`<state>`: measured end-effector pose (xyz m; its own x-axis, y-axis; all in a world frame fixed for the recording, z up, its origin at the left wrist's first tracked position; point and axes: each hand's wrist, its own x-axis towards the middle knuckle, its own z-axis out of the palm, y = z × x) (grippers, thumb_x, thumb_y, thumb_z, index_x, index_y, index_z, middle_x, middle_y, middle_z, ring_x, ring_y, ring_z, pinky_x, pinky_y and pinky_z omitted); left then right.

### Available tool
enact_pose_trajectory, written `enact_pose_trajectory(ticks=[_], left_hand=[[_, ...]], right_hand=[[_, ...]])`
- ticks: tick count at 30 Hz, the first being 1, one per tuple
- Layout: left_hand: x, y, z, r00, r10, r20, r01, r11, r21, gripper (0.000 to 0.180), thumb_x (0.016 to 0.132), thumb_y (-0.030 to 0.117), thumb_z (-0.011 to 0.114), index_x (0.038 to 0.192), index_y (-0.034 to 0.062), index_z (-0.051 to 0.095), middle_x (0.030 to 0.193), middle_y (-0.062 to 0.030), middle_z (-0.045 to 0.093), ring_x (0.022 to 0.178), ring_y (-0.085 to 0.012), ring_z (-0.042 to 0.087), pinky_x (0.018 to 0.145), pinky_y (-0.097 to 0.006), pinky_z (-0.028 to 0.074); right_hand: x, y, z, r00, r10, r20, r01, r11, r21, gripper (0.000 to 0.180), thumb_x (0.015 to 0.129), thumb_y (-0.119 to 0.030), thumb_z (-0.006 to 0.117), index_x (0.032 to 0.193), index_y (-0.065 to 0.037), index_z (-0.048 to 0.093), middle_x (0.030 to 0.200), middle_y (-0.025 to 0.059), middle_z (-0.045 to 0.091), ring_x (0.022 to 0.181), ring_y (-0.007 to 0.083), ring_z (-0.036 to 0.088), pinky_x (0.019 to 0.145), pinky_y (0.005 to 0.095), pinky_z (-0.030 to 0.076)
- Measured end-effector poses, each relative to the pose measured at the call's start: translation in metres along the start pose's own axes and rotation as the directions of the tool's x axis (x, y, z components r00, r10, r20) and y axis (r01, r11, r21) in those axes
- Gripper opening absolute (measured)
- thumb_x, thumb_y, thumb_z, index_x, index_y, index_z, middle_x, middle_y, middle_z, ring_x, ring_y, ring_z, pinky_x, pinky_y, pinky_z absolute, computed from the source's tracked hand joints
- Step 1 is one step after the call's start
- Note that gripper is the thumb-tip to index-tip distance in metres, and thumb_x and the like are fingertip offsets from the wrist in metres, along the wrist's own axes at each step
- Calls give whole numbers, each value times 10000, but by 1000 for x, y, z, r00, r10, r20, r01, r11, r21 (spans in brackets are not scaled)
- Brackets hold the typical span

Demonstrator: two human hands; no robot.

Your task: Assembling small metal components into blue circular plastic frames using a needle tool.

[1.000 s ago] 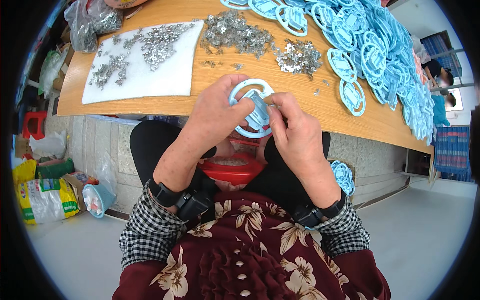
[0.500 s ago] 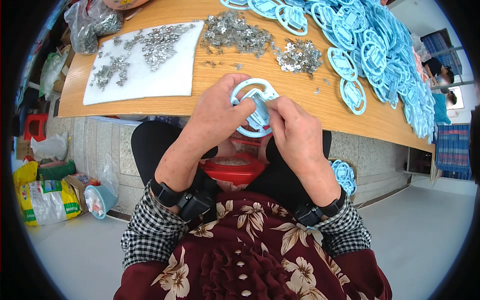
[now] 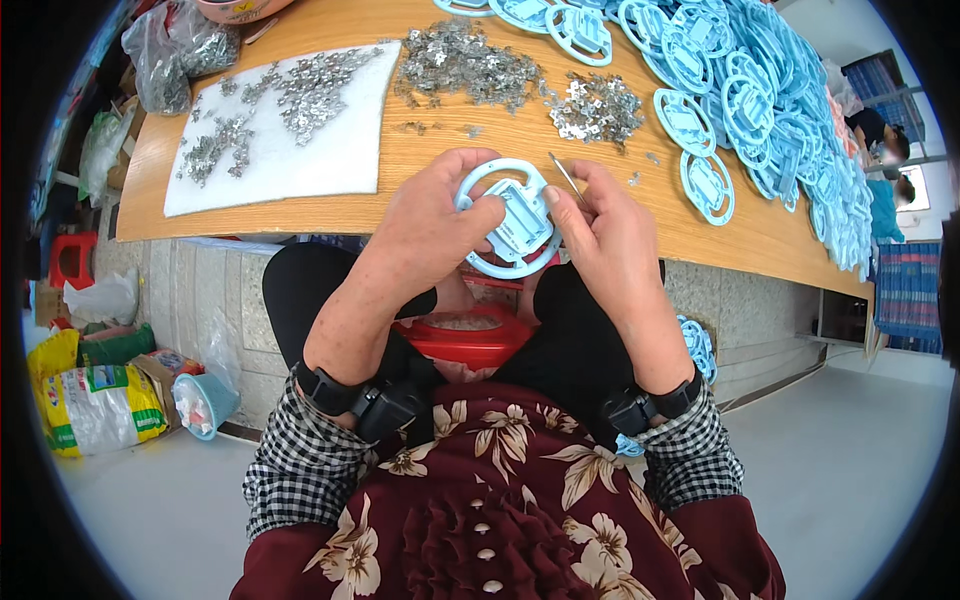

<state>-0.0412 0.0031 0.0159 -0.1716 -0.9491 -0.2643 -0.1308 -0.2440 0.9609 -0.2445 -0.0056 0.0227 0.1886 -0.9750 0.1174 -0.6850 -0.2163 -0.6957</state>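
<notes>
My left hand grips a light-blue plastic wheel-shaped part by its left side. The thumb presses on the boxy centre, and the part is held tilted in front of the table's near edge. My right hand is just to the right of the part, closed around a thin, shiny metal tool that looks like a slim rod. The tool's end points up and left, apart from the part. Most of the tool is hidden in the fingers.
Small metal clips lie heaped on the table, in a smaller pile and on a white foam sheet. A large heap of blue wheel parts covers the right side. A red stool stands below; people are at the far right.
My right hand has drawn back to the right from the blue part, and the metal tool now shows in its fingers. My left hand keeps its hold.
</notes>
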Motion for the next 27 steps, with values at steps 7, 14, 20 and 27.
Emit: enact_pose_trajectory(ticks=[7,14,20,27], left_hand=[[1,-3,-1,999,14,31,-12,997,-75,467,976,168,624,1358,-51,471,1109,-84,663,877,-100,652,687,-247,562],[3,-3,5,997,34,-64,-30,998,63,457,958,185,631,1322,-68,521,1069,-96,687,855,-102,665,657,-241,559],[5,4,8,992,4,-129,13,991,136,502,871,217,613,1267,-91,583,936,-171,721,833,-196,714,738,-321,572],[9,-4,10,986,56,-155,-39,993,114,490,881,253,645,1228,-91,615,940,-182,725,794,-195,717,691,-313,576]], right_hand=[[4,9,3,996,47,80,-50,998,41,310,969,-318,610,1012,-17,667,877,206,678,833,402,661,737,463,511],[-4,1,7,998,-46,41,45,999,15,243,941,-282,656,982,-42,668,823,173,676,780,346,674,683,442,511],[-12,3,11,999,-52,-8,52,999,15,204,926,-268,680,984,-73,671,733,119,676,656,292,668,590,398,507],[-13,0,12,1000,-5,-18,7,997,75,186,924,-265,681,990,-91,667,684,97,668,620,270,668,565,386,502]])
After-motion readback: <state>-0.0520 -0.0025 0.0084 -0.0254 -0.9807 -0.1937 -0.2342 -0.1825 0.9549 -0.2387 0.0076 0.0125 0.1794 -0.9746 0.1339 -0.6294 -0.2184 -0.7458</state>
